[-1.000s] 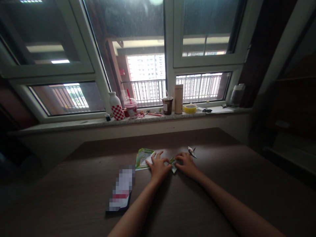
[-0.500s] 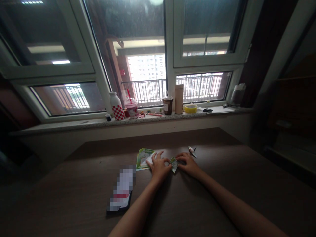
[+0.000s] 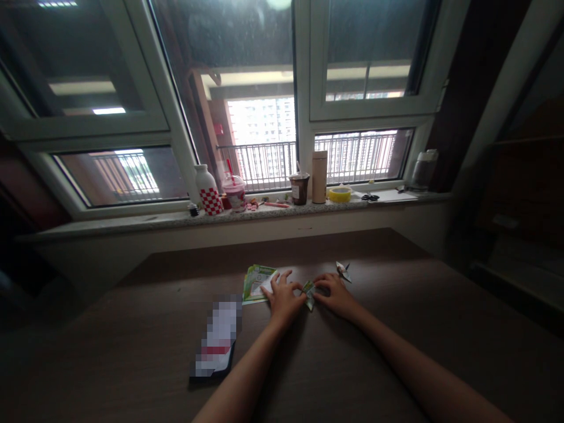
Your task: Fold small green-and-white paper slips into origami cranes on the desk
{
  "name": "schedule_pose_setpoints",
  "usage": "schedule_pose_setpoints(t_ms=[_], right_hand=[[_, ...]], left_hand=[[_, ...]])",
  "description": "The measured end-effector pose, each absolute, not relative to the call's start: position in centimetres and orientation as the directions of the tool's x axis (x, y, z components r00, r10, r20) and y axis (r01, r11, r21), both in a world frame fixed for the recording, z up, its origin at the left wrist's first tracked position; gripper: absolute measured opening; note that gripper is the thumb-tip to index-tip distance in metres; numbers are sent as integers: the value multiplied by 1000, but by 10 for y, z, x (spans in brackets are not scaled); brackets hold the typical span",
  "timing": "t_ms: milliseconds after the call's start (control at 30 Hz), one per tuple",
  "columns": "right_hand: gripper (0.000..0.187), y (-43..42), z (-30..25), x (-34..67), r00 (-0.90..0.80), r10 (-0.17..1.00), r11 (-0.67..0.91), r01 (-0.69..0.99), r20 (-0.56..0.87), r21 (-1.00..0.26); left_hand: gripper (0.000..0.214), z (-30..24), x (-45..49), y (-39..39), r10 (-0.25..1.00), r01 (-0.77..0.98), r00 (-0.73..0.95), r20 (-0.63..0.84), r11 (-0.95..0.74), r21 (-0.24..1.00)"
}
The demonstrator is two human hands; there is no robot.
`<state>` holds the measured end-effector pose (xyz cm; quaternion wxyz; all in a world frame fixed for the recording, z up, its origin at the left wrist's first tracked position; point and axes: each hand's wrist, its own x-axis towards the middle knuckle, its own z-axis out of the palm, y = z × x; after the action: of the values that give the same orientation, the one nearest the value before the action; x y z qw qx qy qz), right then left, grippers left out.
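Observation:
A small folded piece of green and white printed paper [image 3: 309, 294] is between my two hands, just above or on the brown table [image 3: 379, 364]. My left hand [image 3: 285, 301] pinches its left edge, with the other fingers spread toward a stack of green printed sheets [image 3: 255, 283]. From the other side, my right hand [image 3: 335, 295] grips the paper's right edge with thumb and fingertips. Another small folded paper piece [image 3: 343, 271], with a dark point sticking up, lies just beyond my right hand. The exact folds of the held paper are too small to make out.
A phone [image 3: 218, 338] with a blurred screen lies left of my left forearm. Along the windowsill stand a checkered bottle [image 3: 209, 191], a pink drink cup [image 3: 235, 194], a brown cup [image 3: 300, 189], a tan flask [image 3: 319, 177], yellow tape [image 3: 339, 195] and scissors [image 3: 370, 197].
The folded paper between my hands has turned slightly and looks narrower. My right fingers have shifted a little to the left; my left hand stays nearly still.

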<state>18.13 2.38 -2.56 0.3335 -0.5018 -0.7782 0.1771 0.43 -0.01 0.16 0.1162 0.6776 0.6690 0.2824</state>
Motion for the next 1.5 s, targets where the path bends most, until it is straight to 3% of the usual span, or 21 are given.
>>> schedule_pose_setpoints(t_ms=[533,967,1500], right_hand=[[18,27,-32,178,-290,882,459,712,372,-532],[14,30,-30,179,-209,916,386,687,341,-615],[13,39,-35,189,-261,912,408,628,315,-662]], left_hand=[[10,3,3,-1,977,844,-23,211,-95,528],[38,2,1,-2,990,887,45,133,-101,450],[37,2,-1,0,990,873,51,130,-107,476]])
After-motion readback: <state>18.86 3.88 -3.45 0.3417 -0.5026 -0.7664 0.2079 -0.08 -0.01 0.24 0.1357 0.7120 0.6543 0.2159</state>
